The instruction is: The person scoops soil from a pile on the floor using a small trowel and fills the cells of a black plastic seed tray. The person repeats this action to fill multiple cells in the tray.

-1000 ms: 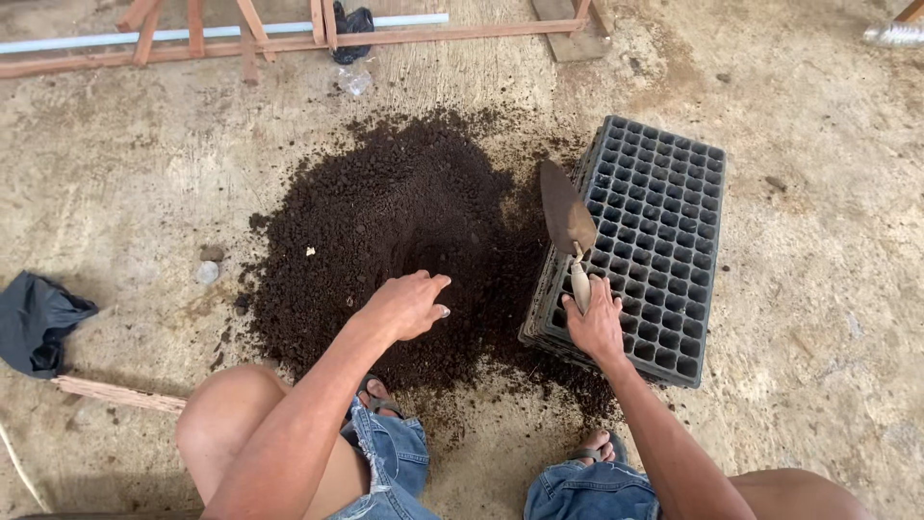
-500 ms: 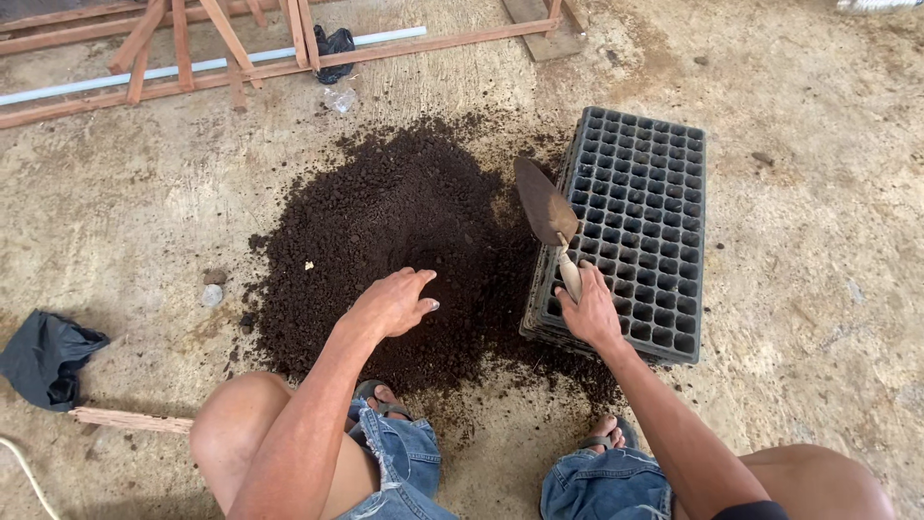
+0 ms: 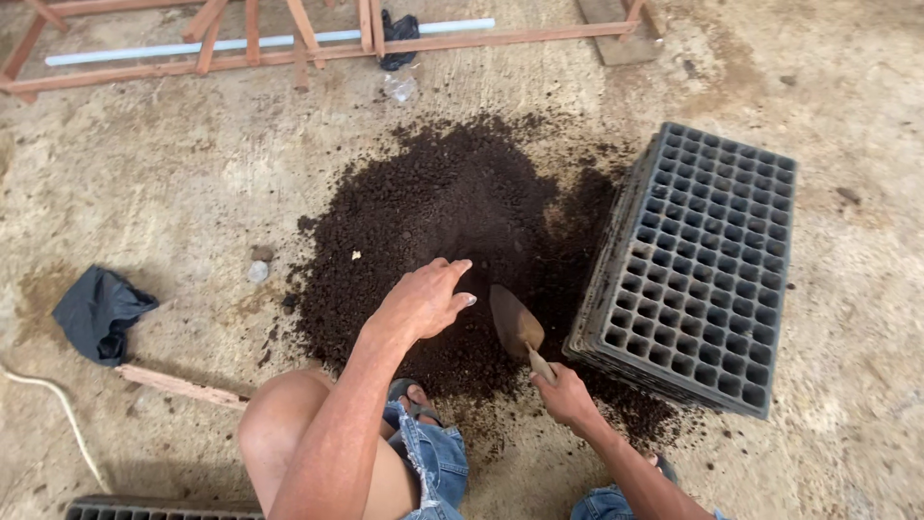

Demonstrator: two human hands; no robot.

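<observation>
Two bare hands work over a heap of dark, crumbly soil [image 3: 452, 221] on gritty concrete. Far left of the fingers lies a crumpled dark cloth [image 3: 96, 310]. The left hand [image 3: 423, 299] hovers palm-down over the heap, fingers loosely spread, holding nothing. Just right of them, the right hand [image 3: 566, 393] grips the wooden handle of a rusty, leaf-shaped trowel [image 3: 515, 323], blade in the soil. Further right sits a black plastic seedling tray [image 3: 703, 260] of square cells.

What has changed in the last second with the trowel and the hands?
The right hand has swung the trowel down from beside the seedling tray into the soil pile, blade low. The left hand still hovers over the soil. Tray and pile have not moved.
</observation>
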